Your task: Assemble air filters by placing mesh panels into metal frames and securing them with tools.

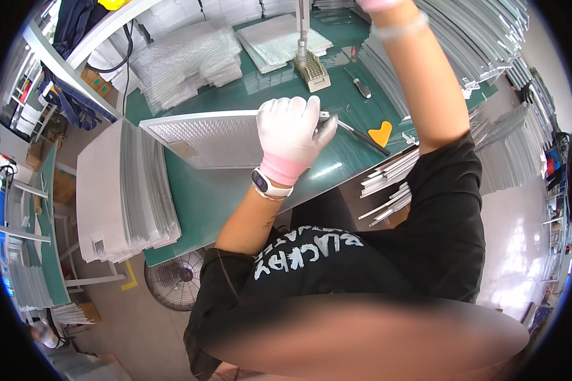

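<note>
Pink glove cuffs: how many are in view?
2: one cuff on the left hand, by the framed panel; the other cuff at the end of the right forearm, cut by the picture's top edge. The right hand is out of view.

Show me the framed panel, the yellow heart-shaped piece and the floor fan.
Framed panel (217,142): head view, on its silvery textured face.
Yellow heart-shaped piece (380,134): head view, flat middle.
Floor fan (183,274): head view, central hub.

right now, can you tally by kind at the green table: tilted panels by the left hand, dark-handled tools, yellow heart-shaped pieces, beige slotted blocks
tilted panel: 1
dark-handled tools: 2
yellow heart-shaped piece: 1
beige slotted block: 1
total: 5
</note>
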Available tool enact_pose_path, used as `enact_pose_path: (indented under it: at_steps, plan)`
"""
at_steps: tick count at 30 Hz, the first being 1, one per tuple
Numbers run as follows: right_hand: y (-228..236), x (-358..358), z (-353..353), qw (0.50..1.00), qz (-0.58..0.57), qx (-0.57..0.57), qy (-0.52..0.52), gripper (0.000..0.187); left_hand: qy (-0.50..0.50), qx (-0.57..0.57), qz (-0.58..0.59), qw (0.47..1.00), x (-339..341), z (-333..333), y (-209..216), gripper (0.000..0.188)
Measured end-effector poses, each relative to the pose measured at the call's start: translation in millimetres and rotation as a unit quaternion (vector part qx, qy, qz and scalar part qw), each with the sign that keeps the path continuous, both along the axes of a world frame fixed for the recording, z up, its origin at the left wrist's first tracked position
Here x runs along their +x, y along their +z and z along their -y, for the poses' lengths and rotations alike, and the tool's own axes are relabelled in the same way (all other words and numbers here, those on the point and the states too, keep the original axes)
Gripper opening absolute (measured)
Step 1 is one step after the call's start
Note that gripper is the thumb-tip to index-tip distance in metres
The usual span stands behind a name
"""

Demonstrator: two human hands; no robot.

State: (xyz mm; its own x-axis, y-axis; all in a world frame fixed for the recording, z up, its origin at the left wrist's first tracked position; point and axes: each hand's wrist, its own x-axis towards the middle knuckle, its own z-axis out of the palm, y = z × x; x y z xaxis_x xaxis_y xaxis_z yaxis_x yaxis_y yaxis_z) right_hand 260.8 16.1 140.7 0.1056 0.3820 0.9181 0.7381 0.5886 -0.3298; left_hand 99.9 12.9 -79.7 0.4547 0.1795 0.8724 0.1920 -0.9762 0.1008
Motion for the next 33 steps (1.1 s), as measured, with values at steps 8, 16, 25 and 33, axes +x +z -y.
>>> enact_pose_path:
  at_steps: [8, 16, 25, 33]
  plan:
    - [-10, -8, 9, 0.881, -0.334, -0.082, 0.325, 0.013, -0.006, 0.015, 0.049, 0.999, 19, -15, 0, 0.022]
    - [-24, -13, 13, 0.854, -0.343, -0.081, 0.382, 0.009, -0.059, 0.000, 0.101, 0.993, 23, -20, 0, 0.015]
    - [-56, -41, 17, 0.787, -0.349, -0.204, 0.467, 0.029, -0.063, -0.053, 0.060, 0.995, 18, -12, -4, 0.012]
    - [-64, -43, 13, 0.780, -0.360, -0.153, 0.488, 0.029, -0.088, -0.047, 0.090, 0.991, 20, -10, -12, 0.017]
